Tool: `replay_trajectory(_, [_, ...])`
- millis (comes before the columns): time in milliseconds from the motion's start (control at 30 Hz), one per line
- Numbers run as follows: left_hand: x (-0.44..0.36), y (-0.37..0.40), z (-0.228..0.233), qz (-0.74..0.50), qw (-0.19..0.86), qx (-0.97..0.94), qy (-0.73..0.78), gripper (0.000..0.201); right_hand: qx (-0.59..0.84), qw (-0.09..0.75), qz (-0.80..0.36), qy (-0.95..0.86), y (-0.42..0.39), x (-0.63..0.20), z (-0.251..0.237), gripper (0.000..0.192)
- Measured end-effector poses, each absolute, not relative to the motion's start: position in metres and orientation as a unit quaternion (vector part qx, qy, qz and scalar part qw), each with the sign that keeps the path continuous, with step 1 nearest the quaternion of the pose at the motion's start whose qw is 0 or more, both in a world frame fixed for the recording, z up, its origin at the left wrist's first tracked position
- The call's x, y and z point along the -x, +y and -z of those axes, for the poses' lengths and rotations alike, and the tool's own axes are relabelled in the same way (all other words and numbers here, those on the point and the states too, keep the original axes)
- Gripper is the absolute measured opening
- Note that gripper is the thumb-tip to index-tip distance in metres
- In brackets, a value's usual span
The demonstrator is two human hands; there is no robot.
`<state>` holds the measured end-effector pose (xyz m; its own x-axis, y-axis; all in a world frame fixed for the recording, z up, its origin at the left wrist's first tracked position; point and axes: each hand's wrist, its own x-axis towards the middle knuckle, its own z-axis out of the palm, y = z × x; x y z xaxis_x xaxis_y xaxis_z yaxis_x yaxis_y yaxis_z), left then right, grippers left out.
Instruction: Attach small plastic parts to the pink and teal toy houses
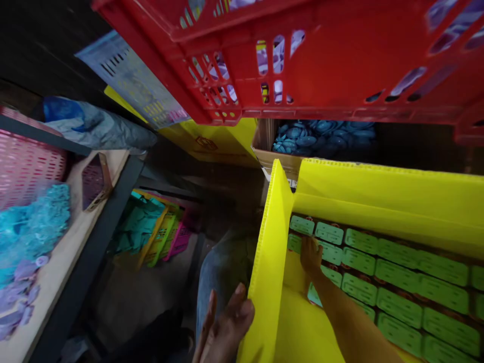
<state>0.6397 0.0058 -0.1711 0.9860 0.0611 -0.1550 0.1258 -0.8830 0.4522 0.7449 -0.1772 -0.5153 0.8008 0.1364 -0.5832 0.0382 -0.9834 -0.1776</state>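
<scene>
Operator: What lies nearest me?
Observer: Your left hand [227, 327], blurred, its fingers apart, just beside the wall of a bright yellow corrugated box [269, 262] that looks like plastic.

Operator: And my right hand [310, 254]?
Observer: You have it down inside that box, fingers bent over the flat green rectangular pieces [359, 259]. Whether they are clamped on one, I cannot tell.

Operator: How do those pieces look?
Observer: Hard and plastic-like, with rounded corners and fine line markings on top. They lie in close rows, reddish-brown bits showing in the gaps, and smooth yellow shows beside your forearm.

Operator: The surface and the room?
Observer: On your left you have a pale wood-topped table [61, 261] with a dark edge, carrying lilac pieces [22, 302], a heap of glossy turquoise pieces [45, 217] and a pink perforated plastic basket [30, 161]. Lower down, past that edge, sit slatted orange, lime and magenta baskets [164, 234]. Beyond the yellow box, a brown cardboard box [280, 159] holds shiny blue oval pieces [321, 136]; above it hangs the side of a slotted red plastic crate [340, 70], lilac shapes showing through.
</scene>
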Motion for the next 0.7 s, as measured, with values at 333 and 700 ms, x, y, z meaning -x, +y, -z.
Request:
replay_trajectory(333, [-0.670,-0.010,0.095,-0.043,0.003,-0.991,-0.129,0.047,0.931,0.149,-0.295,-0.153,-0.262,-0.760,0.337,0.069])
replay_trajectory(700, [-0.662,-0.049,0.096,0.031,0.124,-0.983,-0.134,0.042,0.770,0.378,-0.442,-0.262,-0.322,-0.824,0.266,0.057])
